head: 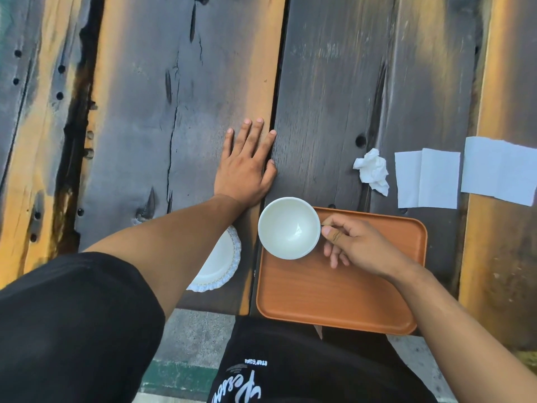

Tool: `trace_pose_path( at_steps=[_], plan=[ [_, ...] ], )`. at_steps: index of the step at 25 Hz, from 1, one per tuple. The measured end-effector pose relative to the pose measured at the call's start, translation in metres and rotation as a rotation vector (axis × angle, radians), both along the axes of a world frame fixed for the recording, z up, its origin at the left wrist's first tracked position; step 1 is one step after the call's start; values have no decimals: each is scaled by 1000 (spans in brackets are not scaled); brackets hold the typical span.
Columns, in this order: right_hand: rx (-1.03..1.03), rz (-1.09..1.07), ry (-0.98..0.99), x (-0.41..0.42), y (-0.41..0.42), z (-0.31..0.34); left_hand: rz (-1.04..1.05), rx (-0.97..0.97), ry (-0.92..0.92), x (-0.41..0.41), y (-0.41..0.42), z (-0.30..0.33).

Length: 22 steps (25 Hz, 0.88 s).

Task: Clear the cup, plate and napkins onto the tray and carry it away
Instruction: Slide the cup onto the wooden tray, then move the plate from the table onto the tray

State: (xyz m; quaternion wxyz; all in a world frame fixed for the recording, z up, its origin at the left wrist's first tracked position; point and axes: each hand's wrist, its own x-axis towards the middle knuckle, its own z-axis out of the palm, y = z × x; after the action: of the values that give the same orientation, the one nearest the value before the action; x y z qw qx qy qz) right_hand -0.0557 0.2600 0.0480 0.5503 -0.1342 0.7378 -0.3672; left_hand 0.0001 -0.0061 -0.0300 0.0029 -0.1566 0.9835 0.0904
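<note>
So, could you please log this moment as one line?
right hand holds cup over tray | left hand flat on table | plate, napkins uncleared

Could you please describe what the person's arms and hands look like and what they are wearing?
Both forearms are bare, with no watch, bracelet or glove visible. The left hand and right hand show no rings on the fingers that can be seen, and the nails are short. A loose black sleeve covers the left upper arm.

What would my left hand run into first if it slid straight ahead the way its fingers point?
Probably nothing: the left hand lies flat on the wooden table, fingers pointing away from you, and only bare planks show ahead up to the picture's top edge.
</note>
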Motion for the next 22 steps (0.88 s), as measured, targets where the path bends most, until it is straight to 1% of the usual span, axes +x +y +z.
trace_pose_path(
  at_steps=[4,6,9,13,15,18,20,22],
  plan=[
    [-1,-32,47,2,4,2,1,0,17,0,0,-2],
    [-12,-88,85,5,9,3,2,0,22,-1,-1,-3],
    [-20,-210,128,16,22,2,2,-9,29,0,1,-6],
    [53,-458,183,43,38,-3,18,23,19,1,-1,-3],
    [85,-550,156,64,42,-5,19,28,17,-1,1,-2],
    [54,-629,21,102,36,-9,16,36,21,0,1,-2],
    [4,-626,-48,124,19,-10,24,46,33,0,-1,-3],
    [-52,-586,-60,144,-4,-10,23,51,37,-1,-1,-3]
  ],
)
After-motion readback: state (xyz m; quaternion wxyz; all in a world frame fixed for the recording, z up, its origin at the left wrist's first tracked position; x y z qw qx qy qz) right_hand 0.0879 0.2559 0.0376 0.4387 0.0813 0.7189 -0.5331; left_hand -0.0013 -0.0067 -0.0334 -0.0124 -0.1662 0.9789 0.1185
